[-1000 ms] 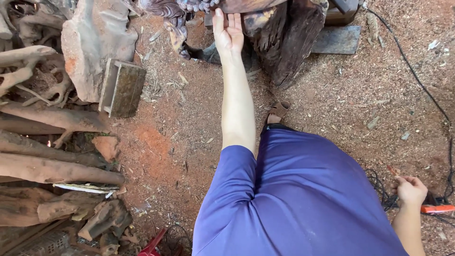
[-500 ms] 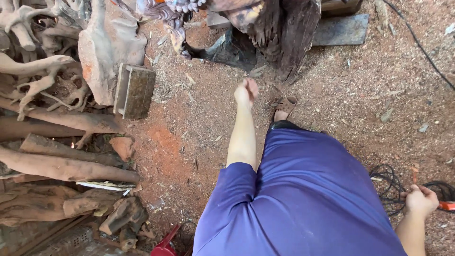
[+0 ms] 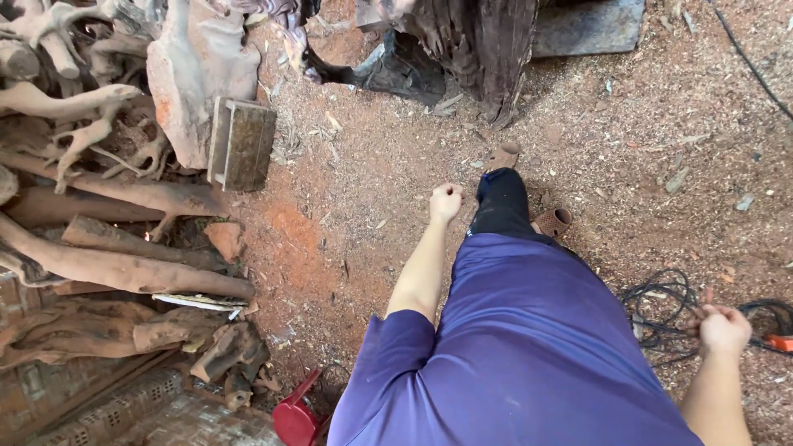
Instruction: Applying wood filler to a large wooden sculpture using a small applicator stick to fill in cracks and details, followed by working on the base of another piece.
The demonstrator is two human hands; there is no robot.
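My left hand [image 3: 446, 201] is a closed fist with nothing in it. It hangs over the sawdust ground just left of my black-trousered leg [image 3: 502, 203], well short of the dark carved wood stump [image 3: 487, 49] at the top. My right hand [image 3: 724, 329] is low at the right with its fingers closed on a thin reddish stick-like tool [image 3: 708, 296], whose tip pokes up from the fist. It hovers beside a coil of black cable [image 3: 665, 307]. An orange-handled object [image 3: 778, 342] lies on the ground to its right.
Twisted roots and logs [image 3: 107, 264] pile up along the left, with a small wooden box [image 3: 240, 144] leaning on a pale slab of wood. A grey slab [image 3: 588, 29] lies behind the stump. A red scoop [image 3: 296, 418] sits at the bottom. Brown sandals [image 3: 554, 220] are on my feet.
My left hand left the carved stump, dropped back toward my leg and closed into a fist. The view shifted away from the stump, and one foot moved forward. My right hand stays closed.
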